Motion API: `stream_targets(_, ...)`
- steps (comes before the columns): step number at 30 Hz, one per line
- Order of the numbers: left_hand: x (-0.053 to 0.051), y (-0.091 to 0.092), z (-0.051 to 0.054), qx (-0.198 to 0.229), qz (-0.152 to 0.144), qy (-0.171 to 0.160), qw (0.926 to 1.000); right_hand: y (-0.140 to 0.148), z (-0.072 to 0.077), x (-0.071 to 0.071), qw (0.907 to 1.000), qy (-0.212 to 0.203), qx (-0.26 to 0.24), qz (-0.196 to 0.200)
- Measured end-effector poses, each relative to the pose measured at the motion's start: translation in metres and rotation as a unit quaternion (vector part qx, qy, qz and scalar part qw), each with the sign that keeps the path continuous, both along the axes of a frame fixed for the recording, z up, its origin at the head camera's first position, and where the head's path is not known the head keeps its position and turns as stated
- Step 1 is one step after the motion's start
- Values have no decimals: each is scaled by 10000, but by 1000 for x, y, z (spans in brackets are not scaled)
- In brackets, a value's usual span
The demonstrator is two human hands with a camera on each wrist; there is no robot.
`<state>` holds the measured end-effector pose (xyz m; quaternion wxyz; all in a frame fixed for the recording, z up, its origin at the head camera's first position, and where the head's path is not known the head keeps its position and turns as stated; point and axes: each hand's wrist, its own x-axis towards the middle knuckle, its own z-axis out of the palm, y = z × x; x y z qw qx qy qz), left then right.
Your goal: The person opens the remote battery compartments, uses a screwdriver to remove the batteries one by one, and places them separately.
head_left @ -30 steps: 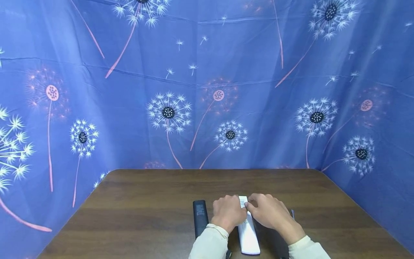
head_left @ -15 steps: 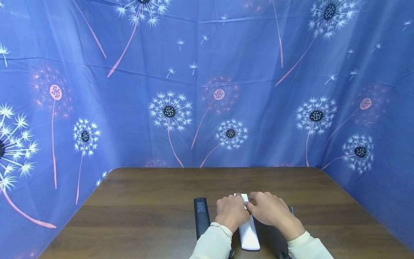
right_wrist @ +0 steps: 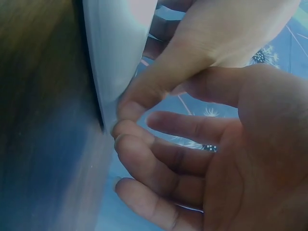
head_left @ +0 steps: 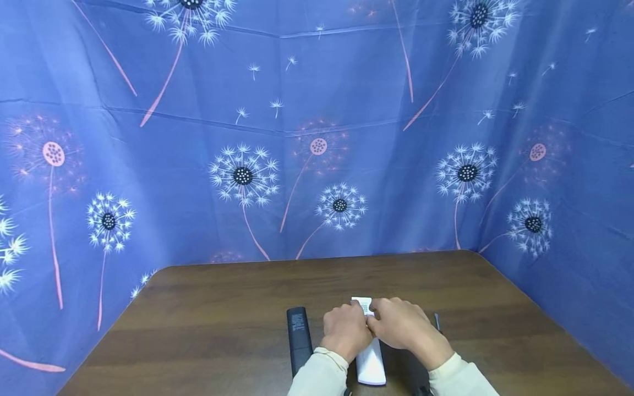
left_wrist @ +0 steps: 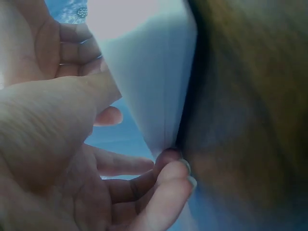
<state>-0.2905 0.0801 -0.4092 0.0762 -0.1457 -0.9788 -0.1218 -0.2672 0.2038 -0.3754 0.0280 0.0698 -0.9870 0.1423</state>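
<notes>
On the table (head_left: pixel 213 324), the white remote (head_left: pixel 371 367) points away under both close hands, the left hand (head_left: pixel 345 330) gripping it, the right hand (head_left: pixel 402 328) curling its fingers, grip hard to tell.

Your left hand (head_left: pixel 348 331) and right hand (head_left: pixel 403 328) sit close together — backs upward, fingers curled on both, thumbs between them.
</notes>
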Motion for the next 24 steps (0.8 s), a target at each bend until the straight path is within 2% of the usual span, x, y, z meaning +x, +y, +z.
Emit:
stream_targets(7,1,-2,-1,603,-63,-8,9982,-2,3,3,9999,128,84,25)
stream_targets(10,1,-2,-1,820,-184,-77,9964,0,3,3,9998,158,120,-56)
stream_targets(14,0,-2,-1,828,-316,-289,9956,4,6,4,9995,200,187,-167)
stream_targets(18,-1,-2,-1,822,-246,-537,9949,7,8,4,9997,153,181,-104)
stream_targets(24,-1,-5,0,716,-216,-535,9958,10,8,1,10000,-72,28,-6)
